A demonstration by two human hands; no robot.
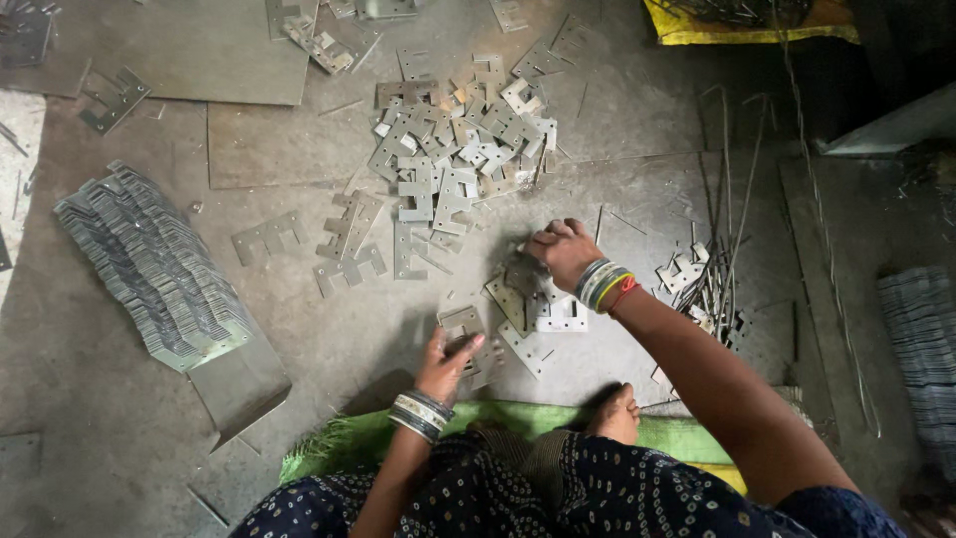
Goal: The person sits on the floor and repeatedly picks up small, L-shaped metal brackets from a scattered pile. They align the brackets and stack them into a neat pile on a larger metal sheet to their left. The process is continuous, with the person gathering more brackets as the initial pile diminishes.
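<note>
A long, leaning row of stacked metal plates (pixel 149 264) lies on the concrete floor (pixel 90 438) at the person's left, already put together in order. This looks like the finished part of the work. What seems to remain is the loose heap of notched metal plates (pixel 458 144) in the middle, farther from the person, and some single plates scattered between the heap and the hands. I judge that more plates are sorted than unsorted, but the heap is not small, so a good part of the work is left.

The left hand (pixel 446 364) is closed around a small bunch of flat plates (pixel 466 329), with the thumb on top and the fingers below; it holds them just above the floor, near the person's knee. The right hand (pixel 563 251) is stretched forward, palm down, with the fingers curled narrow on a few loose plates (pixel 523 289) lying on the floor (whether it grips one or only presses on them, I cannot tell). Both wrists carry bangles.

A green mat (pixel 657 436) is under the person, and thin metal rods (pixel 732 229) lie at the right, near a second small group of plates.
</note>
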